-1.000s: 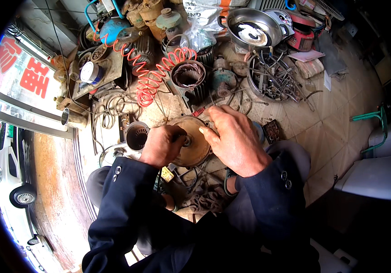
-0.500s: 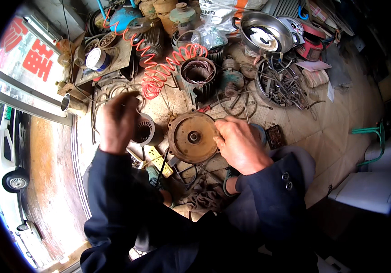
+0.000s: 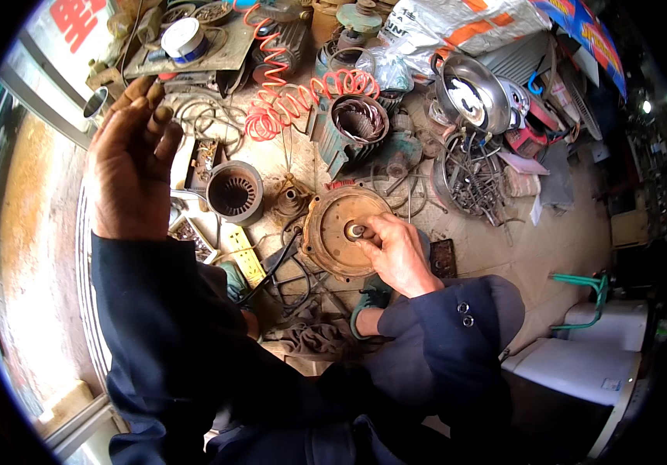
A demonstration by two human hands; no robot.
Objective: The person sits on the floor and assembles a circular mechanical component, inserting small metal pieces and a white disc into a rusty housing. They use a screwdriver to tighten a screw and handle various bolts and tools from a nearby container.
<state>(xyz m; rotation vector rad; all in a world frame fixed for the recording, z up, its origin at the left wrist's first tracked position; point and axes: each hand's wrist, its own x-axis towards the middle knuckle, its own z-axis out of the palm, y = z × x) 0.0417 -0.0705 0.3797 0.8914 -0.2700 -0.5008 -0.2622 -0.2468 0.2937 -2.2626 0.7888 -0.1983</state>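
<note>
A round, rusty metal motor end cover (image 3: 330, 232) stands on the floor before me, its dished face turned up toward me. At its centre is a small metal shaft end (image 3: 357, 232). The thumb and fingers of my right hand (image 3: 397, 252) are closed on that shaft end, and the hand hides the cover's right part. Well away from the cover, at the left, my left hand (image 3: 130, 170) is raised. Its fingers are loosely bent and apart, with nothing visible in them. Beyond the cover's left side lies a ring-shaped slotted motor core (image 3: 235, 192).
A finned motor housing with windings (image 3: 353, 132) stands beyond the cover, beside a red coiled air hose (image 3: 271, 116). A basin of metal parts (image 3: 473, 178) is at the right. A yellow power strip (image 3: 244, 256) and black cables lie near my feet.
My left hand has moved left and up, away from the cover. My right hand has shifted from the cover's rim to its centre and taken hold of the shaft end. The view has shifted.
</note>
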